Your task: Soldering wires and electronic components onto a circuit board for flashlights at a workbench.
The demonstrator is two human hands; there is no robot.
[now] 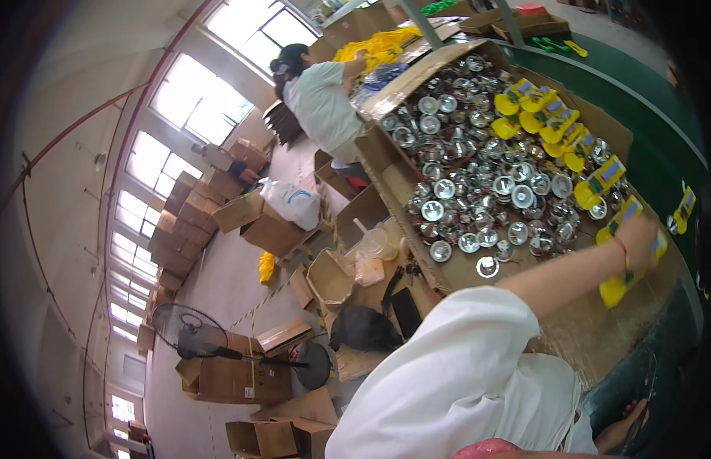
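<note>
Logged by me: yellow piece [613, 292], under left hand [640, 241], on cardboard [592, 340] beside silver lamp parts [521, 196]; fingers, left and right hand [629, 424], I cannot tell; risk, hasty drag possibly disarranging neighbouring yellow pieces [585, 196].

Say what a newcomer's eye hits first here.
The heap of shiny silver round parts in the open cardboard box, right of center. Next, bright yellow pieces strung along the heap's right side, the left hand over the lowest ones in view. Third, a black fan at lower left, appearing sideways in the tilted picture.
</note>
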